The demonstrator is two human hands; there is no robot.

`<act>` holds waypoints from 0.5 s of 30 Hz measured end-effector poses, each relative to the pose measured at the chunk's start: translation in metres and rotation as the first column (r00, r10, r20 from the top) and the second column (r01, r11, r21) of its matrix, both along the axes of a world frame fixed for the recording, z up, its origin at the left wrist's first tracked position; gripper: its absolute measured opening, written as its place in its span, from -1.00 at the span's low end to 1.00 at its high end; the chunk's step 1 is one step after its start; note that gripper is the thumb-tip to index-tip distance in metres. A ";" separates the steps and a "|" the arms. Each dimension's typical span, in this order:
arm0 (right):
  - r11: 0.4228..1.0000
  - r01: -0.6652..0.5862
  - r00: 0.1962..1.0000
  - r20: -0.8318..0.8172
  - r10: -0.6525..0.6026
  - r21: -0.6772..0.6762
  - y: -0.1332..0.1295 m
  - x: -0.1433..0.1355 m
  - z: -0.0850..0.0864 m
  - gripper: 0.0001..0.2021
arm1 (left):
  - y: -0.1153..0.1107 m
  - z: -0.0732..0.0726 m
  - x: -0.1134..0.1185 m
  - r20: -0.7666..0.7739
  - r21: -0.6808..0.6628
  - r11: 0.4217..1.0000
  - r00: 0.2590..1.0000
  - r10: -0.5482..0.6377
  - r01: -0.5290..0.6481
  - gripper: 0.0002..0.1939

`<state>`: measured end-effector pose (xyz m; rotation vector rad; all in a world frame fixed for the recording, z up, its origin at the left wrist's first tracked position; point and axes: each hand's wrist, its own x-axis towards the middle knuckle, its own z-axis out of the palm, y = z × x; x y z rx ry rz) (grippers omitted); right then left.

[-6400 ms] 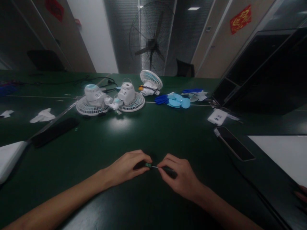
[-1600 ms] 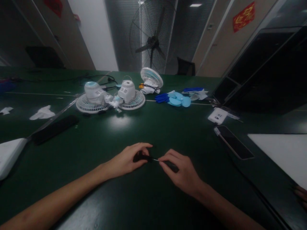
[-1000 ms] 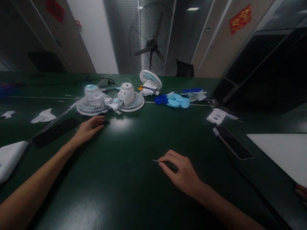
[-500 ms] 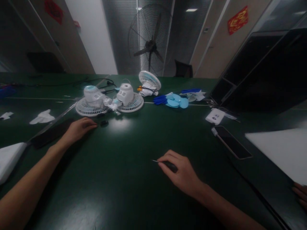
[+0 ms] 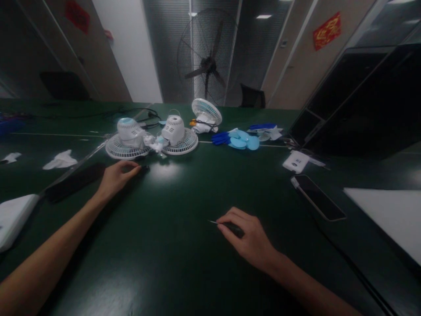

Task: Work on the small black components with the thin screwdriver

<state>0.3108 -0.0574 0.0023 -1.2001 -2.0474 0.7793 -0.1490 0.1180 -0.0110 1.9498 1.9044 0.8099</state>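
My left hand (image 5: pixel 118 175) reaches out over the green table, thumb and fingertips pinched at the edge of a small black object (image 5: pixel 145 168); its kind is too dark to make out. My right hand (image 5: pixel 248 235), nearer to me, is closed around the dark handle of a small screwdriver (image 5: pixel 235 229). The screwdriver's thin metal shaft points left, a little above the table. Just beyond my left hand lie two white fan heads (image 5: pixel 126 149) (image 5: pixel 182 142) with their grilles face down. A third small fan (image 5: pixel 205 115) leans farther back.
Light blue fan blades (image 5: pixel 243 140) and blue gloves (image 5: pixel 220 138) lie beyond my right hand. On the right are a phone (image 5: pixel 318 197), a white box-like device (image 5: pixel 296 161) and a white board (image 5: pixel 388 215). A dark flat object (image 5: pixel 75 182) lies left of my left hand.
My left hand has moved right, its fingertips now at the small black object. The right hand stays put with the screwdriver. Another person's fingers at the right edge are out of view.
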 end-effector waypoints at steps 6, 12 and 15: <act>1.000 -0.004 1.000 0.004 0.004 -0.005 0.000 0.000 -0.001 -0.84 | 0.003 -0.007 0.019 -0.012 0.029 0.999 0.999 0.036 -0.036 -0.40; 1.000 -0.004 1.000 -0.008 0.004 -0.001 0.000 0.000 0.001 -0.83 | 0.004 -0.009 0.015 0.000 0.069 0.995 0.998 0.067 -0.067 -0.44; 1.000 -0.014 1.000 -0.017 0.014 -0.003 0.000 0.000 0.001 -0.82 | 0.004 -0.008 0.015 0.051 0.044 0.996 0.996 0.074 -0.076 -0.46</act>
